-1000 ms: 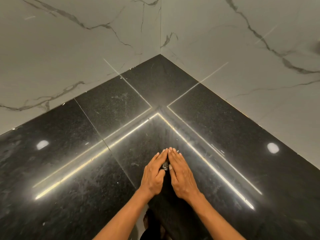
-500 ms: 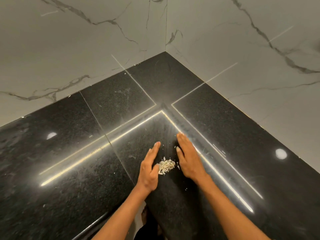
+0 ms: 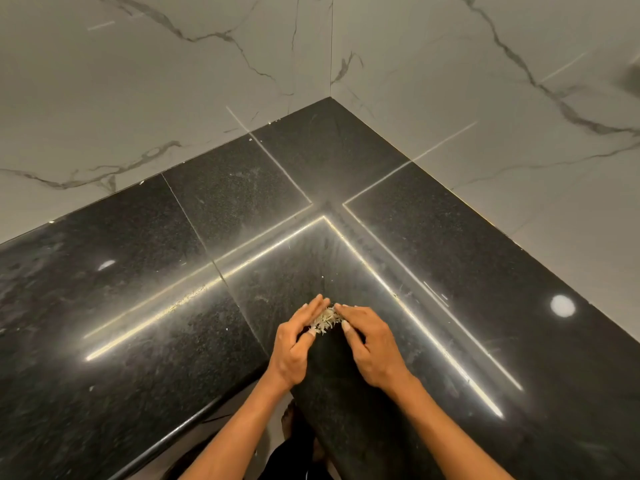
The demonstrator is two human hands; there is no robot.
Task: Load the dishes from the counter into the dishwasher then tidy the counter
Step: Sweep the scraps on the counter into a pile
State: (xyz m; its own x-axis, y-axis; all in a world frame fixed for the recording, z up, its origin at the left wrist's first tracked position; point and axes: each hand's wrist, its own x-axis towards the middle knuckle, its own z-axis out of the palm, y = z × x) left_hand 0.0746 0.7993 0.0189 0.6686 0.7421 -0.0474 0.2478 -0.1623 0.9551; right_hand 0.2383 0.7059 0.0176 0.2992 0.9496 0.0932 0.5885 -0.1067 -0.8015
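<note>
A small heap of pale food scraps (image 3: 325,320) lies on the black granite counter (image 3: 138,306), close to the inner corner of its front edge. My left hand (image 3: 294,344) and my right hand (image 3: 374,344) press against the heap from either side. Their fingertips nearly meet above it and the fingers are fairly straight. The scraps are squeezed between the two hands, and part of the heap is hidden under the fingers. No dishes are in view.
The L-shaped counter runs into a corner between two marble-look walls, one on the left (image 3: 173,81) and one on the right (image 3: 485,81). A few tiny crumbs (image 3: 90,388) dot the left slab. The rounded front edge (image 3: 173,434) drops to the floor, where a foot (image 3: 287,420) shows.
Half a second ago my hands were apart with the scraps lying loose between them. They have now closed inward and gathered the heap tightly between the fingers.
</note>
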